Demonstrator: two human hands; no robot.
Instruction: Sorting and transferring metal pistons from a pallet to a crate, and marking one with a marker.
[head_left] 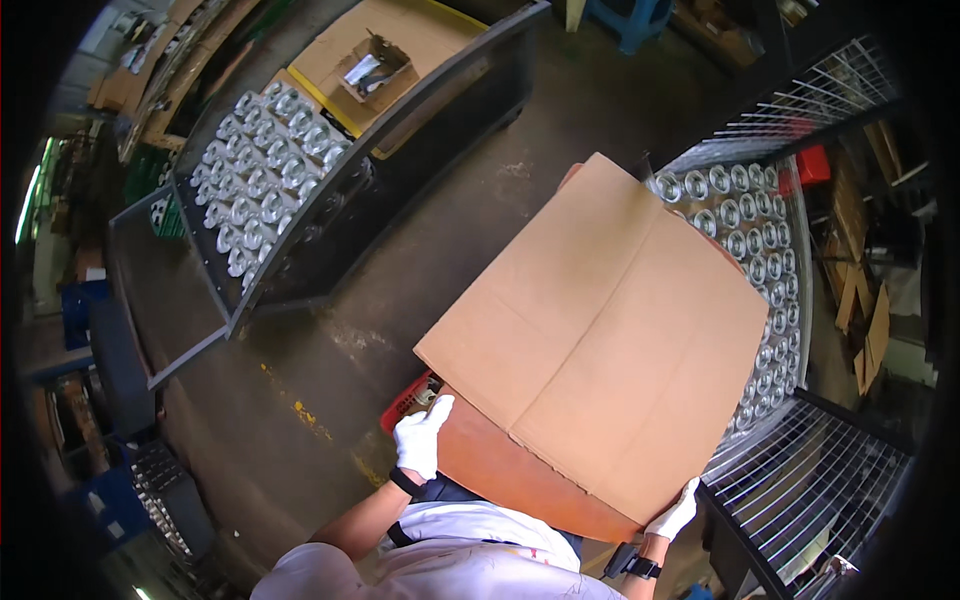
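Observation:
A large creased cardboard sheet (600, 330) lies over an orange-brown board (500, 455) right in front of my body. My left hand (422, 440), in a white glove, is closed on the board's near left edge, just below the cardboard's left corner. At the near right corner, my right hand (675, 512), also gloved in white, grips the edge where cardboard and board meet; its fingertips are partly hidden. Part of a red plastic crate (405, 402) shows beside my left hand. Clear round glassware (765, 240) stands in rows beyond the cardboard's right side.
To the left, a dark metal cart (330, 200) carries more rows of clear glassware (262, 175) and an open carton (375, 75). Wire mesh shelving (815, 490) borders my right side. A blue stool (630, 20) is at the far end of the concrete floor (440, 250).

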